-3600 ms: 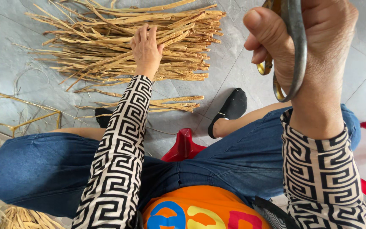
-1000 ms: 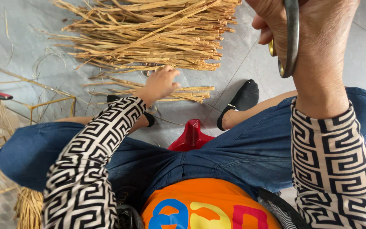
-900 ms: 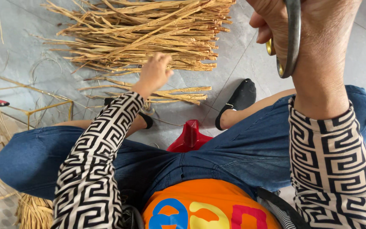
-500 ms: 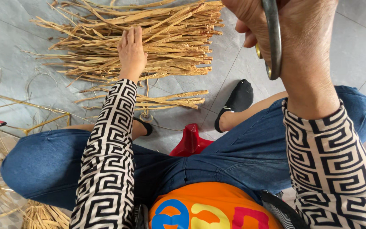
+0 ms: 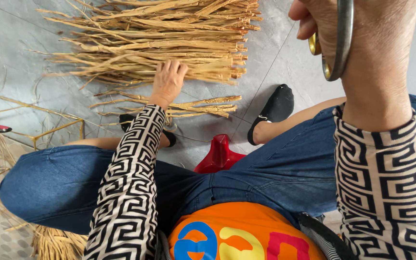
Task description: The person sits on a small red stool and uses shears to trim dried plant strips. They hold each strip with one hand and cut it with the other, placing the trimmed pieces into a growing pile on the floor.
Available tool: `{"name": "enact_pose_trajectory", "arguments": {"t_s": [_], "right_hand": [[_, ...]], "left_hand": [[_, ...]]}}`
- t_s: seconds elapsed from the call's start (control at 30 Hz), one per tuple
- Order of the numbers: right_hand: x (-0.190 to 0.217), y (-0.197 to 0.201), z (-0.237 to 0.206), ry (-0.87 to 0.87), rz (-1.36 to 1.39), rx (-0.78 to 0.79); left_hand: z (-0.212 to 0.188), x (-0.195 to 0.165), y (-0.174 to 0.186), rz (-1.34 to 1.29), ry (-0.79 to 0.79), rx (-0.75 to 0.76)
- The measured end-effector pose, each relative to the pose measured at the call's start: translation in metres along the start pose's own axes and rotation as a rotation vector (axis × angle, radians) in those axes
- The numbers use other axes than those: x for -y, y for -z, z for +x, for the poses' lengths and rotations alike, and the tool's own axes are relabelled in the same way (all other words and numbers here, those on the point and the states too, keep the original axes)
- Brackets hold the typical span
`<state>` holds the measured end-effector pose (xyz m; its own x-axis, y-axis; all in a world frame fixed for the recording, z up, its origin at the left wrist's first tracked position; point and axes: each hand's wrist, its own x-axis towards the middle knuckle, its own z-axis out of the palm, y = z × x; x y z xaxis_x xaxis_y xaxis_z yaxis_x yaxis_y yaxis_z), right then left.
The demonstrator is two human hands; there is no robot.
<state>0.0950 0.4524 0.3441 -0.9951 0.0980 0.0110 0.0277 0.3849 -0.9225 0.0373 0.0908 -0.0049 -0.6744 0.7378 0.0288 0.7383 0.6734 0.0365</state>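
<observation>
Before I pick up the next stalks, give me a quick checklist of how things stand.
1. Left hand on the big straw pile: ok, fingers rest on its near edge.
2. Stalks gripped: not ok, the fingers lie flat.
3. Scissors secure in the right hand: ok, held up, away from the pile.
4. Blades closed: cannot tell, they are out of view.
5. Small bundle within reach: ok, lying beside the left wrist.

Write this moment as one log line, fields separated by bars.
left hand: on dried straw pile | right hand: holding scissors | posture: seated on red stool
</observation>
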Motion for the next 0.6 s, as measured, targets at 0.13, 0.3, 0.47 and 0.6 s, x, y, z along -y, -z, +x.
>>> {"name": "enact_pose_trajectory", "arguments": {"t_s": [0.13, 0.3, 0.47, 0.6], "right_hand": [[-0.011, 0.004, -0.011, 0.12, 0.048, 0.014], [-0.029, 0.008, -0.014, 0.15, 0.161, 0.074], [-0.039, 0.009, -0.016, 0.153, 0.164, 0.096], [-0.037, 0.011, -0.019, 0.199, 0.139, 0.131]], "left_hand": [[-0.025, -0.015, -0.001, -0.01, -0.062, 0.096], [-0.028, -0.028, 0.005, -0.068, -0.119, 0.094], [-0.005, -0.031, 0.007, 0.144, -0.023, -0.268], [-0.009, -0.028, -0.004, 0.15, 0.007, -0.035]]}}
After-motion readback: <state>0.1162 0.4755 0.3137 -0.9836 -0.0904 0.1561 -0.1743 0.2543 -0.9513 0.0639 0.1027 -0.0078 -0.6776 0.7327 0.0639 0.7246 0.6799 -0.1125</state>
